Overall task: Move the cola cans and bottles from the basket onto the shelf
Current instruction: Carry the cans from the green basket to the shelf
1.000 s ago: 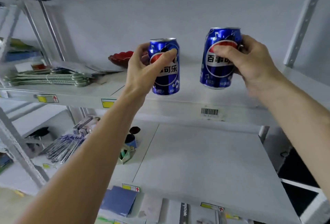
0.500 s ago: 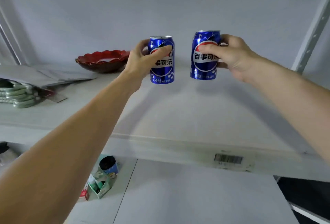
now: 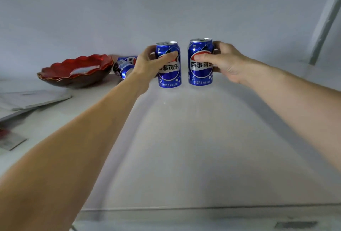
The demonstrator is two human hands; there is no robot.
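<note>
on shelf (image 3: 184, 138), red bowl (image 3: 75, 72), contents unclear

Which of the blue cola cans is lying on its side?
The third can, behind the left hand beside the red bowl. The two held cans stand upright.

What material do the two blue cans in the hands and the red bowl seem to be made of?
The left can and the right can look like thin painted metal, probably aluminium: bare silver rims on top, glossy printed blue sides. The red bowl has a shiny scalloped rim with bright reflections, so it may be glazed ceramic, glass or lacquered plastic; the picture cannot tell which.
</note>
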